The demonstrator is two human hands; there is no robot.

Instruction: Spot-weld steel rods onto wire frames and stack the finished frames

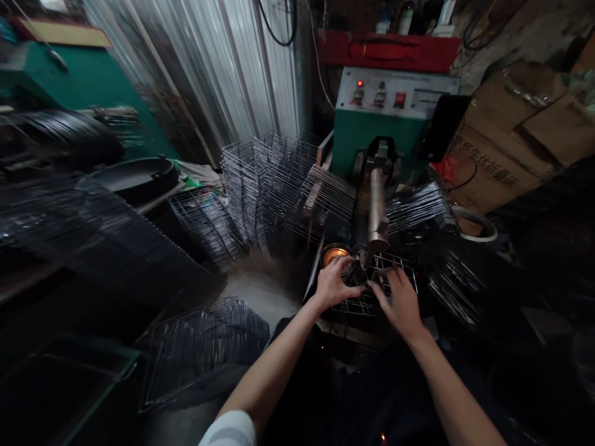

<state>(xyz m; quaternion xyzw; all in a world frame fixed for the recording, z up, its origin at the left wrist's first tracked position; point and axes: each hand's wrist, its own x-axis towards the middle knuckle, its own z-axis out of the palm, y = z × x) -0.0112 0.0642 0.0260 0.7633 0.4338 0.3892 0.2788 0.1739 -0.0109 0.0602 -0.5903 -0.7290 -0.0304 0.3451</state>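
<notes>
Both hands are at a wire grid (356, 305) under the metal arm (377, 207) of a green machine (376, 133). My left hand (335, 284) is on the grid's left part, thumb and fingers curved round something I cannot make out. My right hand (398, 298) is at the right part, its fingers bent towards the middle in the same way. Between the hands, the small parts below the arm's tip are dark and hard to tell apart. An orange glow lights a round metal dish (335, 254) just beyond my left hand.
Stacked wire racks (253, 186) stand left of the machine, with another stack (204, 347) lower left. Thin metal rods (416, 207) lie right of the arm. A dark phone-like object (444, 129) is at the machine's right edge, near cardboard boxes (504, 139).
</notes>
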